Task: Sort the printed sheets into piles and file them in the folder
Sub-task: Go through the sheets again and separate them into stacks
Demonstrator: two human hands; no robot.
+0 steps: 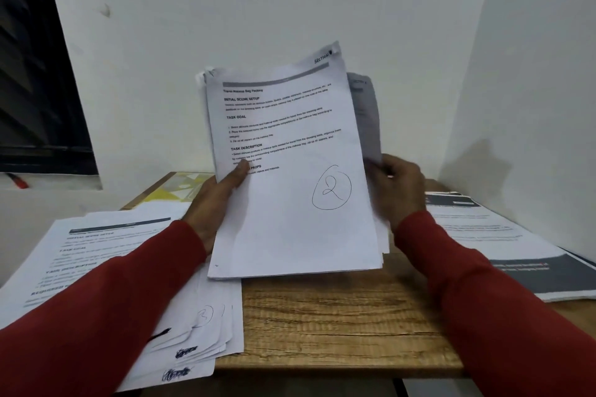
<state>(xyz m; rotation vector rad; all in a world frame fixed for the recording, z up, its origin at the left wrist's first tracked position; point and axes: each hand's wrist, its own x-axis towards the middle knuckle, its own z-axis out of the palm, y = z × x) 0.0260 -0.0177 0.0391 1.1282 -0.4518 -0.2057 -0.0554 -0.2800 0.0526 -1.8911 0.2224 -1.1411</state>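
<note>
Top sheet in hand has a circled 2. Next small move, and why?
Probably peel that top sheet off the held stack: the left hand grips the stack with its thumb on the sheet, and the right hand pinches the back sheets. The left pile shows a circled 3, so it likely doesn't go there.

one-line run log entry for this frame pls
left hand + right hand: holding sheet stack upright | top sheet: circled 2 | piles on table: both sides

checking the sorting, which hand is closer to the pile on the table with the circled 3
Left. The left hand holds the raised stack just above that pile; the right hand is across the stack, farther off.
</note>
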